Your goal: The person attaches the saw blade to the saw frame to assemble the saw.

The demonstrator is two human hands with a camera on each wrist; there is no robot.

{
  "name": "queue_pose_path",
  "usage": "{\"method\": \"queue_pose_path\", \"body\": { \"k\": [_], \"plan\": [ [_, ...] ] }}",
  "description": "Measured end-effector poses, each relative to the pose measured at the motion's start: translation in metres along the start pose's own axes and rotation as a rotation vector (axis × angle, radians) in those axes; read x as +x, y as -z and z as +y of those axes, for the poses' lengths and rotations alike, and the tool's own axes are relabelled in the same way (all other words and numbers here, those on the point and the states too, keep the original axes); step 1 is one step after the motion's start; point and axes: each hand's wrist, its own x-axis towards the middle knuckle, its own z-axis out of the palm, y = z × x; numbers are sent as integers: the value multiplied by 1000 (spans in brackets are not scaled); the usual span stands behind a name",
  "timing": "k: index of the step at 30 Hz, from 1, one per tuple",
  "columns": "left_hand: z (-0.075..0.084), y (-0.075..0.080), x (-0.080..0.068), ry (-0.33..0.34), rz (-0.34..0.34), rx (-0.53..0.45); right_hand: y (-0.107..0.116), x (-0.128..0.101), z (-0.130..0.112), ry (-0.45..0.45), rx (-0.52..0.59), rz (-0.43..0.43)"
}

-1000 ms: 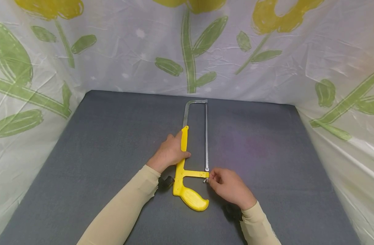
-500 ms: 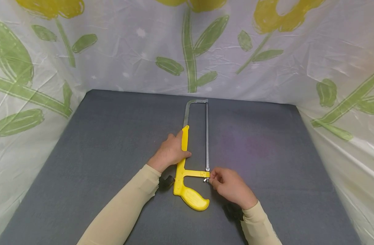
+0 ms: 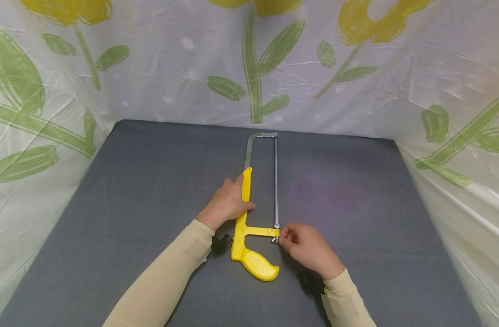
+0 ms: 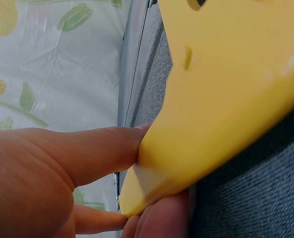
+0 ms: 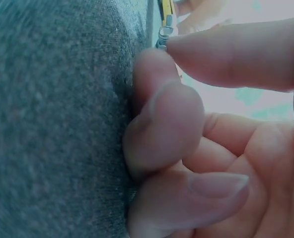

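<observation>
A hacksaw with a yellow frame [image 3: 246, 186] lies on the dark grey table, its metal end pointing away from me and its blade [image 3: 276, 181] to the right. My left hand [image 3: 227, 202] grips the yellow frame between thumb and fingers; the left wrist view shows the thumb [image 4: 107, 151] against the yellow body [image 4: 226, 89]. At the near end of the blade, my right hand [image 3: 311, 247] pinches at a small metal wing nut [image 3: 275, 240] with thumb and index finger. A threaded screw [image 5: 163, 37] shows at those fingertips in the right wrist view. The other right fingers are curled.
The hacksaw's yellow handle [image 3: 259, 267] points toward me, between the two forearms. The grey table [image 3: 151, 163] is bordered at the back and sides by a white curtain [image 3: 163, 63] with yellow flowers and green leaves. Dark wrist cameras sit under both wrists.
The wing nut's wings stand at slightly different angles across the frames, at my right fingertips. Both hands and the hacksaw otherwise stay in nearly the same place.
</observation>
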Motion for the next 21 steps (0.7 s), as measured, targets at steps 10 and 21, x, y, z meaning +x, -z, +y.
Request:
{"method": "queue_pose_path", "body": {
  "k": [10, 21],
  "plan": [
    [0, 0, 0, 9, -1, -3, -2, 0, -2, -27, 1, 53],
    [1, 0, 0, 10, 2, -2, -4, 2, -2, -74, 29, 44]
  ]
}}
